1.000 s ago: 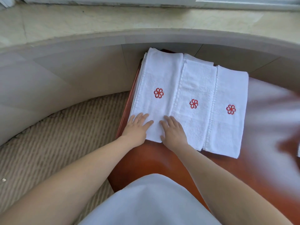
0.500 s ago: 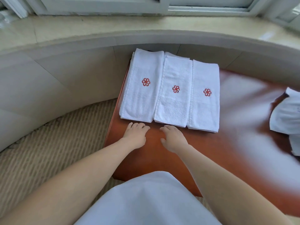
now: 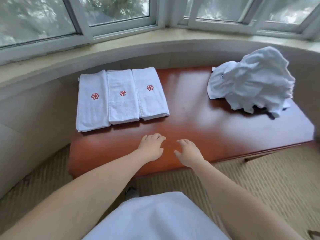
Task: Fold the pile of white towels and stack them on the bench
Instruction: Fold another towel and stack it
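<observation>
Both hands have drawn back from the folded towels since a second ago, when their fingertips lay on the leftmost one, and the view has lifted to take in the windows and the whole bench. The left hand and right hand now sit side by side over the bench's bare near edge, palms down, fingers loosely spread and slightly curled — holding nothing. Three folded towels lie in a row on the bench's far left part, edges touching or slightly overlapping, each with a red flower mark. The unfolded pile is heaped at the far right end — well apart from the folded row. Striped carpet runs under the bench.
</observation>
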`<state>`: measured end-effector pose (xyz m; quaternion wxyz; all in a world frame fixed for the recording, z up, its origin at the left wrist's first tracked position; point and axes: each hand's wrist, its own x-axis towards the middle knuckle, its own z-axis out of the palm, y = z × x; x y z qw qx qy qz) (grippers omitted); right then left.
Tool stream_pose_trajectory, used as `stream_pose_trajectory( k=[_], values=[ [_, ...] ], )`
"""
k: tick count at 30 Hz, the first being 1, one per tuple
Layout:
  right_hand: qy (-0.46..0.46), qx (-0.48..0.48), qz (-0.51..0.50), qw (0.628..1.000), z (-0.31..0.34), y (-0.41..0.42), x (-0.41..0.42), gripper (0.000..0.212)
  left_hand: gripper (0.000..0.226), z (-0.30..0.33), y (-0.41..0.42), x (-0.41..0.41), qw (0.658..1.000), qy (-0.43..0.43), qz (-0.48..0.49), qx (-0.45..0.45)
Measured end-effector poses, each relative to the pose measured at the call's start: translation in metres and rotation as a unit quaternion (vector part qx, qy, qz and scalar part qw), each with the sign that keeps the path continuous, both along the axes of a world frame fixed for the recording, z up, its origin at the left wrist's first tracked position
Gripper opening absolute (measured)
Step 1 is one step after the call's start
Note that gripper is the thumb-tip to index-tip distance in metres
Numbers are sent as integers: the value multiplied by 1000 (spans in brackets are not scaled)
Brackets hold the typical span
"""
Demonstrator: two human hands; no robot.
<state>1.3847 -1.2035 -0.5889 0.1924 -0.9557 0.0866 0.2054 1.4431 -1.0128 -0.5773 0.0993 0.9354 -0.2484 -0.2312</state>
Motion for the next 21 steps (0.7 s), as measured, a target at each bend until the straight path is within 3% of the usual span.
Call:
stream_pose_trajectory(
  k=[12,21],
  values=[
    [-71,5,-189,979,36,-165,-120,55,54,36,-191,-57,986,-58,-158,-14],
    [-74,-16,-252,965,37,-273,-102,55,55,21,-305,-23,977,-38,-205,-32]
  ],
)
